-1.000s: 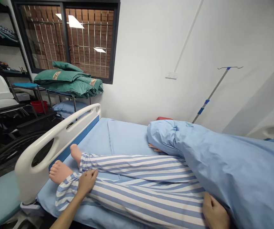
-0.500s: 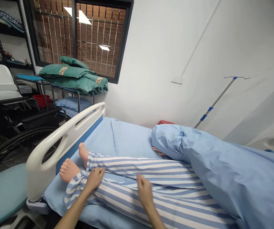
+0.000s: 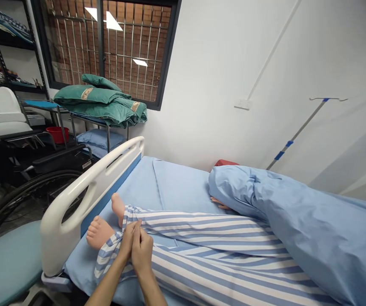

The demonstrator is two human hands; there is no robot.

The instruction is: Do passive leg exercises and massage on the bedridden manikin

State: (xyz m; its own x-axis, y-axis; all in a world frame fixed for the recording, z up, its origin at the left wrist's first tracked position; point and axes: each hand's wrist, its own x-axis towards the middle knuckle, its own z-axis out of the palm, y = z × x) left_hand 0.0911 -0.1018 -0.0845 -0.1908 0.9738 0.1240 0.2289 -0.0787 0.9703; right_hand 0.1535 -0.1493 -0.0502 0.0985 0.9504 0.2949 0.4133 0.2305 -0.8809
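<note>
My left hand (image 3: 127,241) is closed at the lower near leg of the blue-and-white striped trousers (image 3: 208,272), close to the ankle; the cloth bunches beside it. Pressed against it from the right, my right hand (image 3: 142,248) is also closed, its fingers curled. What lies inside the right hand's grip is hidden. The trousers are on a figure lying on the bed, with its bare feet (image 3: 100,232) showing at the left. A blue quilt (image 3: 291,208) covers its upper part, and fingertips (image 3: 220,203) show from under the quilt's edge.
The white footboard (image 3: 55,229) rises just beyond the feet. Past it stand a wheelchair (image 3: 58,159) and a metal trolley with green folded bedding (image 3: 106,104). An IV pole (image 3: 298,134) leans by the wall behind the bed. A teal padded surface (image 3: 9,259) is at lower left.
My right hand has moved left across the trousers and now meets my left hand near the ankle. My left hand has stayed at about the same spot; the view has shifted slightly.
</note>
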